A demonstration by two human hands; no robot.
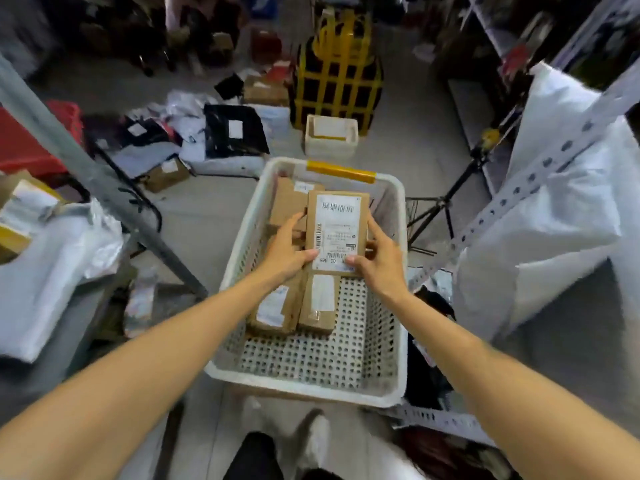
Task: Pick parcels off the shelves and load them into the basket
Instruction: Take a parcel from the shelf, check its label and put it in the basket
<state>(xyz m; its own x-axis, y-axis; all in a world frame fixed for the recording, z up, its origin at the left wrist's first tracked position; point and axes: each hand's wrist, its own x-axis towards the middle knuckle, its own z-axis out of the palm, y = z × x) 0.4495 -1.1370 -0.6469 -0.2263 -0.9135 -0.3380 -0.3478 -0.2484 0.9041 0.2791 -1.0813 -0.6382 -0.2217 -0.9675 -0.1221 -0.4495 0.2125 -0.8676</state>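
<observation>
Mailers [45, 271] pile at the left edge. At centre my left hand [285, 252] grips the labelled parcel [337, 226] by its left side, my right hand [377, 263] by its right, over boxes [277, 306] in the basket [311, 384].

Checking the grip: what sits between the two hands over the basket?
Head view: a labelled box lies between the left hand and right hand, which hold its sides over the basket.
</observation>
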